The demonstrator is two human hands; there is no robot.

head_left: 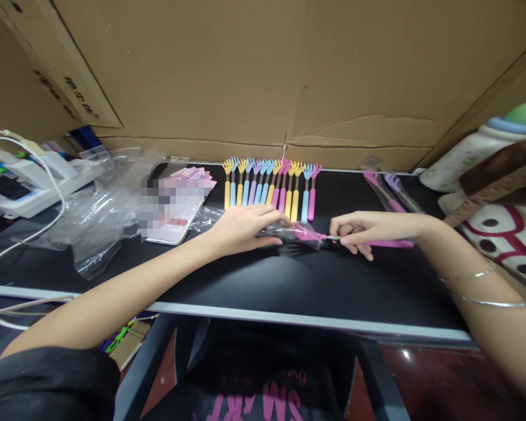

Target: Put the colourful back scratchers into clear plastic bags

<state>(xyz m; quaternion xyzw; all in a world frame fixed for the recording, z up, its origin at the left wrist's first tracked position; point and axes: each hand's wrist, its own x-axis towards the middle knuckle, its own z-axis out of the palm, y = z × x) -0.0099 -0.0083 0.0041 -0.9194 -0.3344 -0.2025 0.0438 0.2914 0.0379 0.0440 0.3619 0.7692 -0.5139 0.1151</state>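
Note:
My left hand [241, 229] lies on the black table [289, 280] and pinches the mouth of a small clear plastic sleeve [289, 233]. My right hand [359, 231] grips a pink back scratcher [377, 243] by its thin metal neck, its pink claw head pushed into the sleeve's opening. Just behind both hands lies a row of several scratchers [269, 190] with yellow, blue, purple and pink handles, claw heads pointing away from me.
Two bagged scratchers [388, 190] lie at the back right. A heap of clear bags [96, 216] and a phone-like device [170, 231] sit at left, with white cables [35, 175]. Cardboard boxes [267, 76] wall the back; a patterned bag [504, 228] stands right.

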